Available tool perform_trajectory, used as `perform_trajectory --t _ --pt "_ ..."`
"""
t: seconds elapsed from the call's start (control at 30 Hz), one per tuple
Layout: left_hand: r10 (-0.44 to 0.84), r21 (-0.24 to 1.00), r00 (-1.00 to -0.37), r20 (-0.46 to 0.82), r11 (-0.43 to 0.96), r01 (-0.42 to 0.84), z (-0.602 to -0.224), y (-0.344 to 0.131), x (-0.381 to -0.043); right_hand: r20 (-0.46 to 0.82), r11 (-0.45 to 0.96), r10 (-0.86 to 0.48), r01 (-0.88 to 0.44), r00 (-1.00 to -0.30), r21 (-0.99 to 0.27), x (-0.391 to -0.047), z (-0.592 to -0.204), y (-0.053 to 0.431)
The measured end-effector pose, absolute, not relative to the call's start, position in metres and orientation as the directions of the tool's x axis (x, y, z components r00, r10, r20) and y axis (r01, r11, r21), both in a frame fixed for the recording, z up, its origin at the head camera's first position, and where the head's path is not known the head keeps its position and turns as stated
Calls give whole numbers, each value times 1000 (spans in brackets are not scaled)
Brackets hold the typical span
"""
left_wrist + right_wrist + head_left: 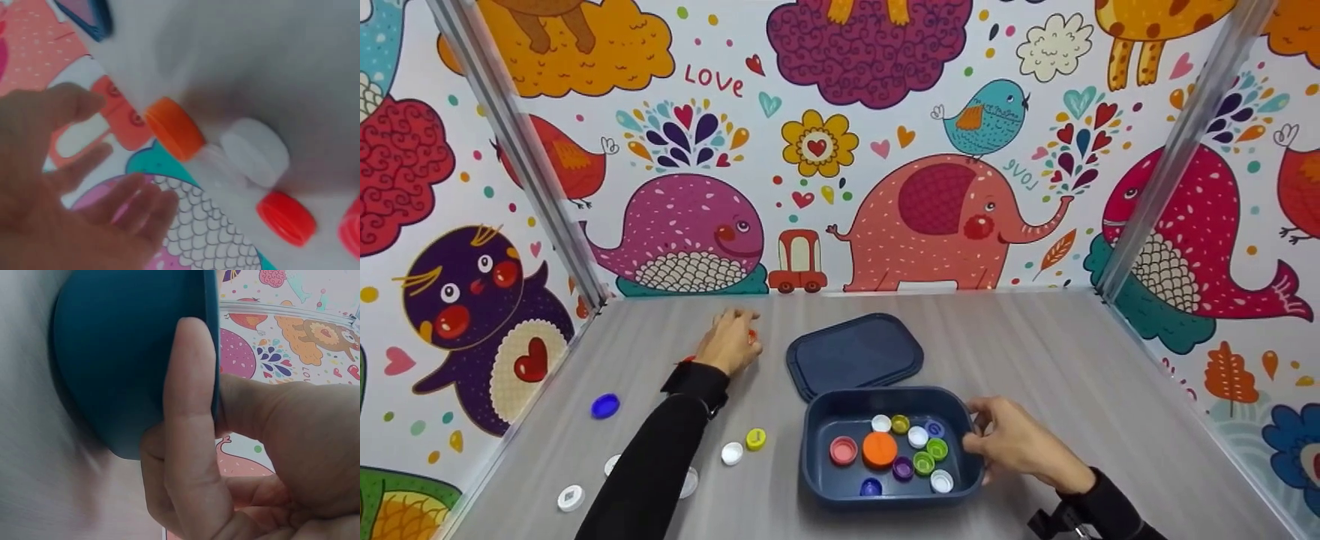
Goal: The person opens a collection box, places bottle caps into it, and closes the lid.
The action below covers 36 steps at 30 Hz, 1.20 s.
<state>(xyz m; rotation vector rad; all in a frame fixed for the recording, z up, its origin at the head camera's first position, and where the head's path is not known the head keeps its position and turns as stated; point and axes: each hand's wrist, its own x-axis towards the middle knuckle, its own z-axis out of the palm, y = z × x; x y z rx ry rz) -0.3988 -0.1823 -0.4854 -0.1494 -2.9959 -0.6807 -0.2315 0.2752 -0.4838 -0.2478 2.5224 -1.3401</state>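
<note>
My left hand [729, 341] reaches over the table's far left part, beside an orange bottle cap [174, 129]. In the left wrist view its fingers are spread and nothing lies between them. A white cap [256, 152] and a red cap [286, 218] sit close by the orange one. My right hand [1020, 442] pinches the right rim of a dark blue plastic box [885, 399], thumb on one side of the wall and fingers on the other [191, 382]. Inside the box lie several caps, among them a large orange cap [880, 449] and a pink cap [844, 451].
Behind the box lies its dark blue lid [855, 356], flat on the table. A blue cap [605, 406], a yellow cap [756, 439] and several white caps [571, 498] are scattered on the left. Patterned walls [817, 210] enclose the table's back and sides.
</note>
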Motion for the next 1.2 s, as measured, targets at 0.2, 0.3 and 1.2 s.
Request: perform_trajectory --t 0.2,0.3,1.2 --pt "120 357 -993 3 927 113 -493 -185 -409 -154 568 -267 -26 -951 -822 -232 -485 275" --pt "140 318 -990 29 937 142 -494 -186 -410 -138 566 -275 -45 -952 -823 -231 -485 274" --pt "228 386 -973 46 894 228 -463 -174 -386 -134 550 -264 -35 -955 -835 -230 -487 271"
